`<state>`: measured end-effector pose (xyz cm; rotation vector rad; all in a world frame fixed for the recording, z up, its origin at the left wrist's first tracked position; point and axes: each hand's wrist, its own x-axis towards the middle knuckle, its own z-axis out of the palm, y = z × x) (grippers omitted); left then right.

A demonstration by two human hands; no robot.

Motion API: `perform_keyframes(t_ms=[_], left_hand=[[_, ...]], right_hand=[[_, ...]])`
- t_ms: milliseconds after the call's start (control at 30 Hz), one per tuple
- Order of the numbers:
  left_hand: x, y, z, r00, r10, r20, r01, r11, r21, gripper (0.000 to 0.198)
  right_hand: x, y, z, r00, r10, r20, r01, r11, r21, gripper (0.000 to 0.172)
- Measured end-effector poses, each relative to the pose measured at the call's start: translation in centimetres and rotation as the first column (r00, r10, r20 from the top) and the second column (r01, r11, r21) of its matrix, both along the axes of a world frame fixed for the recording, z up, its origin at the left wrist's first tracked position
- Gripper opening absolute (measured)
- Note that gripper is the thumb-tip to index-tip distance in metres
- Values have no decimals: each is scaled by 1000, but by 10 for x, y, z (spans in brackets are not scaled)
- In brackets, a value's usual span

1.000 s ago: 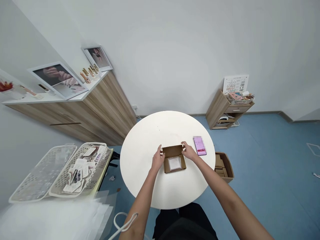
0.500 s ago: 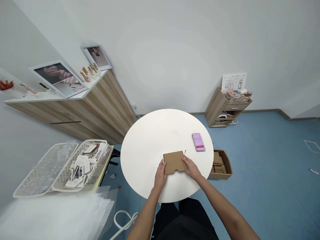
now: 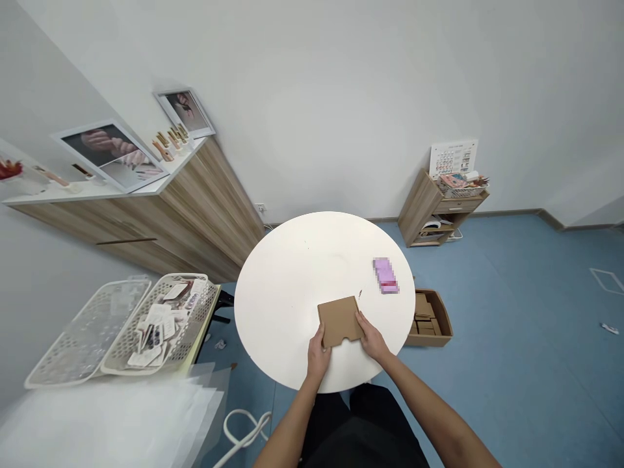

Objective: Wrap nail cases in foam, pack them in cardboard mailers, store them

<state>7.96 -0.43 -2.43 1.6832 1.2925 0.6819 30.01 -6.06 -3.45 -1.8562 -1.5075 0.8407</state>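
A flat brown cardboard box with a small notch in its near edge is held between my two hands over the near part of the round white table. My left hand grips the box at its near left corner, fingers closed on the edge. At the right edge, my right hand is closed on the box too. A purple packet, blurred by pixels, lies on the table to the right. Just beyond the box is a small dark mark or thin item that I cannot make out.
On the floor at right stands a carton with brown boxes inside. Two white baskets of packets and clear pieces sit at left, near plastic sheets. A wooden cabinet and a small shelf unit stand by the wall.
The box has tilted so more of its face shows, and its near edge has come slightly toward me. My left hand has shifted down and right to the box's near corner.
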Motion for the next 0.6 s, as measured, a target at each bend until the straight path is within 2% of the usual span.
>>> perform_keyframes(t_ms=[100,200,267,367,500,600], left_hand=[[4,9,22,994,104,45,-94,979,-181,68],[6,26,48,981,181,72,-155,948,-277,62],[6,41,64,985,172,4,-163,939,-302,56],[3,63,83,982,83,-170,-131,945,-299,45],[3,82,94,944,61,-323,-138,966,-219,37],[6,90,93,943,58,-327,-133,968,-212,34]], right_hand=[[5,13,20,994,-31,-106,27,999,-36,89],[10,28,46,983,-50,-177,35,996,-86,77],[13,39,63,977,-46,-207,26,995,-98,66],[18,56,87,978,-69,-194,47,992,-119,46],[20,77,112,995,-41,-94,19,976,-218,30],[22,93,123,986,-70,-154,8,930,-367,27]])
